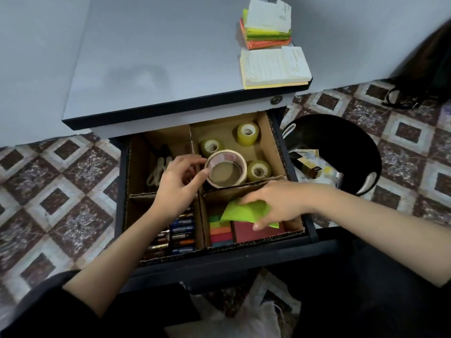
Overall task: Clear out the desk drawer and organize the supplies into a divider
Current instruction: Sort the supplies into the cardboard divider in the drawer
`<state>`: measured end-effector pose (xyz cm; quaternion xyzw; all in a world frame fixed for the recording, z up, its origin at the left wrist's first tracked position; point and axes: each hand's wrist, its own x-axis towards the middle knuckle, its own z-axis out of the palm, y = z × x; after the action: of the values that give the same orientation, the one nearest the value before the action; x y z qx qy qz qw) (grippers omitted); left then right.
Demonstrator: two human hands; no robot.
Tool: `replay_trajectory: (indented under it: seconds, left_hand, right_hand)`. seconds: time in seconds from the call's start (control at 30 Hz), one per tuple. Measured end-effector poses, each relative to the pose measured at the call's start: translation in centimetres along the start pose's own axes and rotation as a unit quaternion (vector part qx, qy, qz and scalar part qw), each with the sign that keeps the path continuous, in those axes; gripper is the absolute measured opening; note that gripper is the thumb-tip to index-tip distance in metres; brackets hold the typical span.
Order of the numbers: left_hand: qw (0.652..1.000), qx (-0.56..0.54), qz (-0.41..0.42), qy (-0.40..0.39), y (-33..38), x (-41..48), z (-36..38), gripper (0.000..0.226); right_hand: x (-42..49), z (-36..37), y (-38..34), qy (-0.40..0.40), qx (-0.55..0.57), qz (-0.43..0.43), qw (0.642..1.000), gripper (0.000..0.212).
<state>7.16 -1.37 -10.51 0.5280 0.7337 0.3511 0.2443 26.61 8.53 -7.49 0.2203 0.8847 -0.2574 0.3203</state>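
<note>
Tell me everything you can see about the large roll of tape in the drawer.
The large tape roll is a wide cream ring, like masking tape, with a pale inner core and an open middle. It sits slightly tilted, hole facing up, in the far right section of the cardboard divider, near its left wall, beside three small yellowish tape rolls. The left hand pinches its left edge.

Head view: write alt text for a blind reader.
In a drawer with a cardboard divider, the left hand pinches a large tape roll beside three small rolls; the right hand grips green sticky notes above other pads.
</note>
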Motion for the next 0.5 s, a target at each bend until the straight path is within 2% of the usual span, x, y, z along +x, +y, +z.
replay_trajectory:
  seconds: [0.13, 0.27, 0.43, 0.5]
  left_hand:
    - [0.999, -0.040, -0.010, 0.024, -0.6, 0.0, 0.3, 0.032]
    - [0.998, -0.046, 0.000, 0.031, -1.0, 0.0, 0.3, 0.028]
    - [0.998, -0.064, -0.005, 0.018, -1.1, -0.2, 0.2, 0.032]
    - [0.998, -0.061, -0.002, 0.018, -1.0, -0.3, 0.2, 0.029]
  right_hand:
    - [1.8, 1.4, -0.2, -0.030, -0.152, 0.029, 0.988, 0.082]
    - [2.3, 1.3, -0.3, -0.026, -0.165, 0.034, 0.985, 0.087]
    - [2.7, 1.2, -0.4, -0.021, -0.189, 0.041, 0.981, 0.080]
    - [2.7, 1.0, -0.5, -0.019, -0.213, 0.040, 0.976, 0.084]
